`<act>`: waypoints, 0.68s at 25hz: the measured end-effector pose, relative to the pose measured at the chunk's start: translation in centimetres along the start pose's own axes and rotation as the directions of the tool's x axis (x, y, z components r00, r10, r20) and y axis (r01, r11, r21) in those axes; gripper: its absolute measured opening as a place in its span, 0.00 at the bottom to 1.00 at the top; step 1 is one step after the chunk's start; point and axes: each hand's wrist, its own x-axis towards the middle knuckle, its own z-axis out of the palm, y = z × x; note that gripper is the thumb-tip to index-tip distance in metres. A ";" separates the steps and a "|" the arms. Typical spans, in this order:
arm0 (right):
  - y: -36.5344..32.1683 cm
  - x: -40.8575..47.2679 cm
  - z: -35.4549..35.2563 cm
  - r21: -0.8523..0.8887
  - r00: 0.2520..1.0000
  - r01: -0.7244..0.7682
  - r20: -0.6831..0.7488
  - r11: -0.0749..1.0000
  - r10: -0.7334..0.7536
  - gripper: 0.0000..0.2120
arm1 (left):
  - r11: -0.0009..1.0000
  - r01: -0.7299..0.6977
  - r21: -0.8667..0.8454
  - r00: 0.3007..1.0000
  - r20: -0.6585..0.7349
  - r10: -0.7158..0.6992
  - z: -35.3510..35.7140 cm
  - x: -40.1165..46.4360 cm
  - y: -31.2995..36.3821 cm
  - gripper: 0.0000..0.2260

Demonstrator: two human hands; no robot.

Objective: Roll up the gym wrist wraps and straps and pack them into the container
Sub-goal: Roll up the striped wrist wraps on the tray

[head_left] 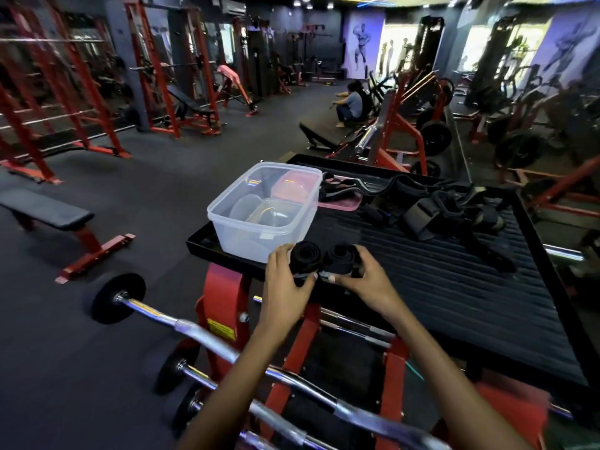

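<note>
Platform (454,287) edge: two rolled wraps (321,259)

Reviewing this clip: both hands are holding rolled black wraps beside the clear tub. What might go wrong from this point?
1. The left hand and right hand each grip a rolled black wrap; nothing visibly fastens the rolls, so either may unroll on release.
2. The clear plastic container sits at the corner of the black ribbed platform, so a nudge might tip it off.
3. The loose black straps lie tangled and may snag.
</note>
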 end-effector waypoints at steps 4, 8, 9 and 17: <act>-0.3 -0.5 0.3 0.002 1.000 -0.005 0.003 1.000 0.005 0.30 | 0.998 0.066 0.003 0.986 0.150 -0.065 -0.5 0.9 -0.4 0.24; -2.0 -1.1 0.0 0.027 0.996 0.028 -0.088 0.999 -0.026 0.28 | 0.997 0.048 -0.058 0.991 0.125 -0.040 -0.3 1.4 0.2 0.23; -2.7 -1.2 -0.2 0.042 0.993 0.048 -0.106 0.998 -0.043 0.28 | 0.996 0.020 -0.082 0.995 0.104 -0.012 -0.4 1.5 0.6 0.23; -13.5 2.9 1.7 0.024 0.964 0.258 -0.079 0.966 -0.255 0.26 | 0.957 -0.151 -0.250 0.988 -0.019 0.151 -8.2 8.2 4.8 0.28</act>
